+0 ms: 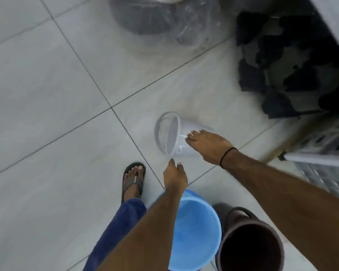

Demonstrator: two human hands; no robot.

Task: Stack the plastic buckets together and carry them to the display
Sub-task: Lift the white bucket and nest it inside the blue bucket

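A white plastic bucket [174, 135] lies on its side on the tiled floor, mouth facing left, its wire handle arching off the rim. My right hand [207, 146] rests on its side wall with fingers spread, not closed around it. My left hand [174, 176] hovers just below the bucket's rim, fingers apart and empty. A blue bucket [196, 231] stands upright near my legs, partly hidden by my left forearm. A dark brown bucket [250, 249] stands upright right beside it.
A dark container wrapped in clear plastic [160, 18] sits at the top. Black pieces [282, 65] are piled at the upper right, beside grey crates [325, 153] at the right edge. My sandalled foot [133, 180] stands left of the buckets. Open tiled floor spreads to the left.
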